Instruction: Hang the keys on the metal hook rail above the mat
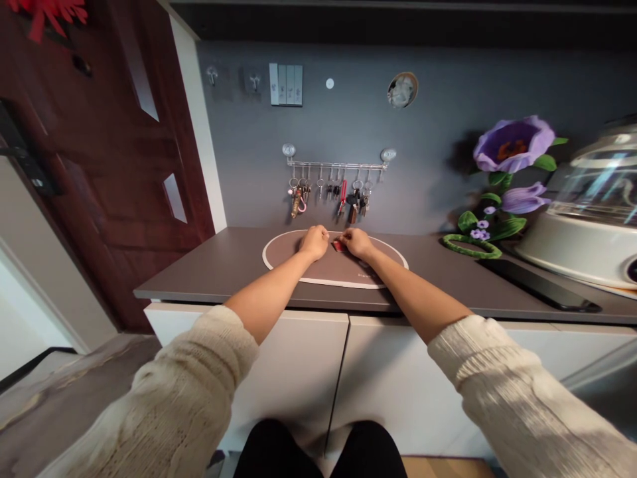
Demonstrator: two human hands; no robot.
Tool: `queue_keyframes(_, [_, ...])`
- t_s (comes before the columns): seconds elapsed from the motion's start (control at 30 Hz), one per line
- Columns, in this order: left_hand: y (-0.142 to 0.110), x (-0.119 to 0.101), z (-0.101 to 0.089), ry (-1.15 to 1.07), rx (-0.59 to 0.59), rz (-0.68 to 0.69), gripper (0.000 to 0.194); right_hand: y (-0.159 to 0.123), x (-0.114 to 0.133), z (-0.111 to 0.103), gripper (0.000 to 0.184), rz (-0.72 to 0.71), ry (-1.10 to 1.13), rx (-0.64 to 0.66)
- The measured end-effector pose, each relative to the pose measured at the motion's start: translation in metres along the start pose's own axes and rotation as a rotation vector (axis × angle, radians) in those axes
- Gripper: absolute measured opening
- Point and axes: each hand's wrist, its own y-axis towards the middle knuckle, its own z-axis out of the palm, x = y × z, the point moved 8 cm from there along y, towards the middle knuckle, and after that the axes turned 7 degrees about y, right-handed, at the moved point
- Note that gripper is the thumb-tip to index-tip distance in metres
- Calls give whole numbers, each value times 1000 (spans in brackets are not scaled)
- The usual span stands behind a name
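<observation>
My left hand is over the oval brown mat with its fingers curled closed. Whatever it may hold is hidden from me. Just to its right, my right hand pinches a small flat red piece, too small to name exactly. A gap separates the two hands. The mat has a pale rim and lies on the dark countertop. On the wall right behind the hands, a hook rail carries several bunches of keys.
To the right stand a purple fabric flower with a green base and a white appliance with a clear lid. A black phone-like slab lies before them. White cabinet doors are below; a dark red door is at left.
</observation>
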Motion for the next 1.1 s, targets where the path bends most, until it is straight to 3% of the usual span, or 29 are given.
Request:
queue_keyframes(0.43, [1,-4,-3,-15,-45,50,16,0,3,-6,10,-51,451,-61])
queue_keyframes(0.7, [0,-16,-4,-123,-45,170,18,-2,12,-2,19,-55,766,35])
queue_keyframes(1.1, [-2,-19,-12,-91,-115,176,16,-7,14,6,29,5,974,118])
